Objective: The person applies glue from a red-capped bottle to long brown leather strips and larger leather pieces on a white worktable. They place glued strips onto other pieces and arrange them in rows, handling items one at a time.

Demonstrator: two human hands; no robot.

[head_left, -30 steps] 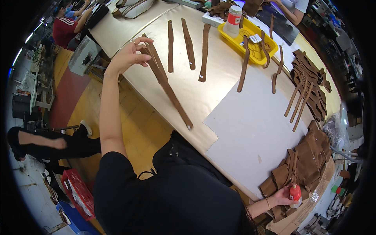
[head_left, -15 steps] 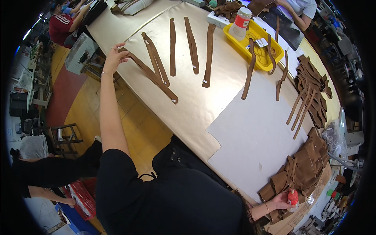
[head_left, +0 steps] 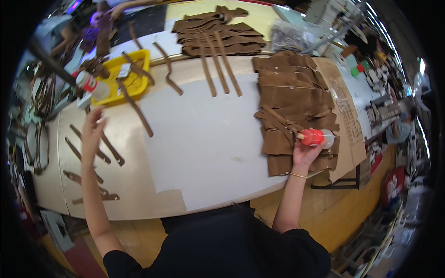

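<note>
My left hand (head_left: 92,134) is raised over the left part of the table, its fingers loosely bent and apart with nothing visible in them. Around and behind it lie several narrow brown strips (head_left: 112,149), some with small white spots near their ends. My right hand (head_left: 306,153) grips a small squeeze bottle (head_left: 315,137), red and clear with a pale tip pointing left. The bottle is over a spread of overlapping wide brown pieces (head_left: 296,99) at the table's right. A thin brown strip (head_left: 279,116) lies on top of those pieces.
A yellow tray (head_left: 111,100) with a white-and-red container (head_left: 87,82) stands at the back left. Stacked brown strips (head_left: 222,39) lie at the back, with three thin strips (head_left: 221,65) extending from them. Grey sheet (head_left: 208,139) covers mid-table; cardboard (head_left: 345,120) lies right. Another person's arm (head_left: 125,7) shows at the far edge.
My view has swung to the right. My left hand has let go of the brown strip's end and come up near the yellow tray. My right hand still holds the bottle, now tipped sideways.
</note>
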